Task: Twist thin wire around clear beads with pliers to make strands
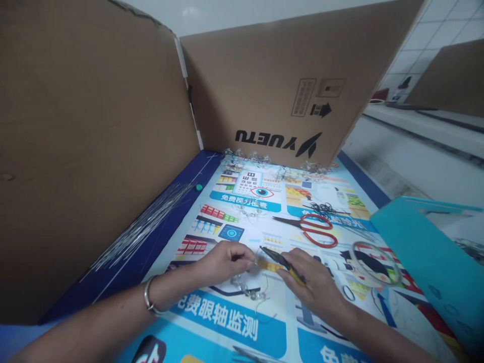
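My right hand (315, 280) is wrapped round a pair of pliers (280, 259) with dark jaws and yellow-and-black handles. Their tips point left, close to the fingers of my left hand (227, 262). Thumb and forefinger of that left hand are pinched on a thin wire, part of a strand of clear beads (249, 292) that hangs below the fingers. Loose wire ends curl out from the strand. Whether the jaws touch the wire, I cannot tell. Beyond my hands lie scissors (319, 231) with red handles, blades pointing left.
Straight thin wires (151, 222) lie along the left cardboard panel (94, 126). More beaded strands (257, 157) sit by the back panel (272, 85). A black wire tangle (321, 208), a wire coil (397, 277) and a turquoise box (427, 252) are to the right. Metal tool tips (245, 353) show at the bottom.
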`<act>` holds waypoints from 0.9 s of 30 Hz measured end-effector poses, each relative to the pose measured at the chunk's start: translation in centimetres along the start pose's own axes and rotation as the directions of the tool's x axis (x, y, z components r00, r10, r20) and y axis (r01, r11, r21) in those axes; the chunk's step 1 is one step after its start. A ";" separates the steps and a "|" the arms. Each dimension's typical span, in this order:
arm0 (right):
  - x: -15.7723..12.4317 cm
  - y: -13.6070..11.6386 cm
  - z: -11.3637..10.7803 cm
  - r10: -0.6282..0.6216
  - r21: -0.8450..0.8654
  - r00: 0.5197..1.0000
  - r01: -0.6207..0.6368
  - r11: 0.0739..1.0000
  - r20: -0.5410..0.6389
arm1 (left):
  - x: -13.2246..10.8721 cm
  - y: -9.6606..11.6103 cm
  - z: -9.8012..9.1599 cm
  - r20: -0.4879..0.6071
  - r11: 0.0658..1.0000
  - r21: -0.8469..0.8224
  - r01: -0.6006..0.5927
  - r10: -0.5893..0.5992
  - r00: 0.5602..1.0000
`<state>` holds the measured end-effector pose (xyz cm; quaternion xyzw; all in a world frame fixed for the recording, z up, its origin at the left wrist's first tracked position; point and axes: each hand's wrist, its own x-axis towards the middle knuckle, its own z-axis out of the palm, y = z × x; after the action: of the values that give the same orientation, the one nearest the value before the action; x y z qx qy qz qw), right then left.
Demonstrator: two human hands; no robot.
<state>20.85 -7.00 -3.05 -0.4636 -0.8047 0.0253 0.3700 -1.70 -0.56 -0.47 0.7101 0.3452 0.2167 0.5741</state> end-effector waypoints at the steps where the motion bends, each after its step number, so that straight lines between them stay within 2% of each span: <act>1: 0.0 0.0 0.0 0.008 0.007 1.000 -0.008 1.000 0.010 | 0.0 0.0 0.0 -0.003 1.000 -0.018 0.009 -0.009 1.000; 8: 0.1 -0.1 -0.3 0.078 0.017 0.995 -0.079 0.997 0.063 | -0.1 0.3 0.2 0.003 0.979 -0.176 0.106 -0.107 0.994; 16: 0.3 -0.1 -0.6 0.135 0.010 0.990 -0.135 0.991 0.039 | -0.1 0.6 0.0 -0.038 0.973 -0.185 0.137 -0.147 0.988; 20: 0.3 -0.2 -0.7 0.048 -0.001 0.999 -0.048 0.999 -0.026 | -0.1 0.1 -0.2 -0.054 0.978 -0.177 0.114 -0.126 0.991; 23: 0.3 -0.5 -0.8 -0.043 -0.040 0.998 0.045 0.998 0.050 | -0.1 0.0 -0.3 -0.070 0.984 -0.154 0.093 -0.105 0.992; 27: 0.5 -1.0 -0.9 -0.058 -0.098 0.991 0.070 0.993 0.122 | -0.1 0.3 -0.3 -0.071 0.996 -0.072 0.058 -0.063 0.995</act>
<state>20.51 -7.46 -1.73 -0.4533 -0.8400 -0.0004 0.2980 -1.94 -0.50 -0.14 0.6703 0.3795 0.2370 0.5920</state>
